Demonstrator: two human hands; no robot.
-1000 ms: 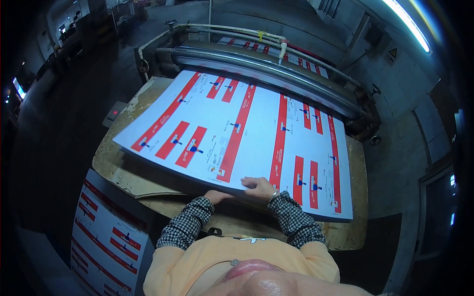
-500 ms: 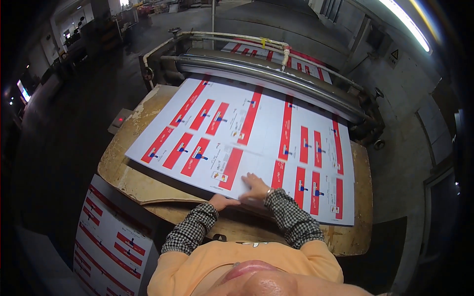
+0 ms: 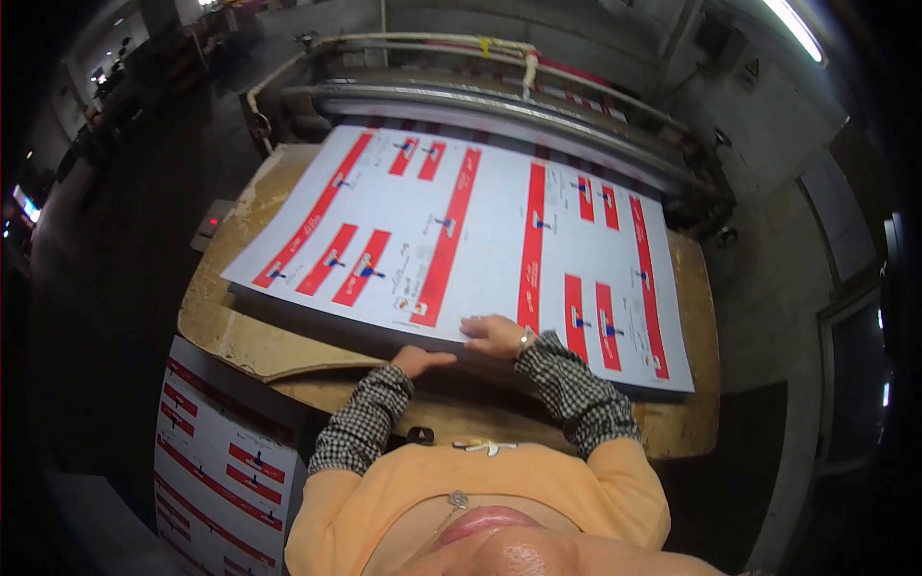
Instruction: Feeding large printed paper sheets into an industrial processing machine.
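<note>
A large white printed sheet [image 3: 495,254] with red bars and small blue figures lies in front of me, its far edge under the metal roller [image 3: 480,110] of a machine. My right hand [image 3: 495,336] rests at the middle of the sheet's near edge, fingers stretched over the edge and nothing gripped. Just to its left, my left hand [image 3: 421,361] is a little nearer to me than that edge, with a digit stretched out to the right. Its other fingers are partly hidden, and I see nothing held in it.
A worn wooden feed board [image 3: 230,326] with rounded corners carries the sheet. At the lower left stand more printed sheets [image 3: 221,461]. A pale pipe [image 3: 413,40] runs above the roller. To the left of the board is a small box [image 3: 211,226] with a red light.
The sheet has slid away from me toward the roller, its printed pattern moving farther in. Both hands have shifted slightly forward, and the left one now sits apart from the sheet's edge.
</note>
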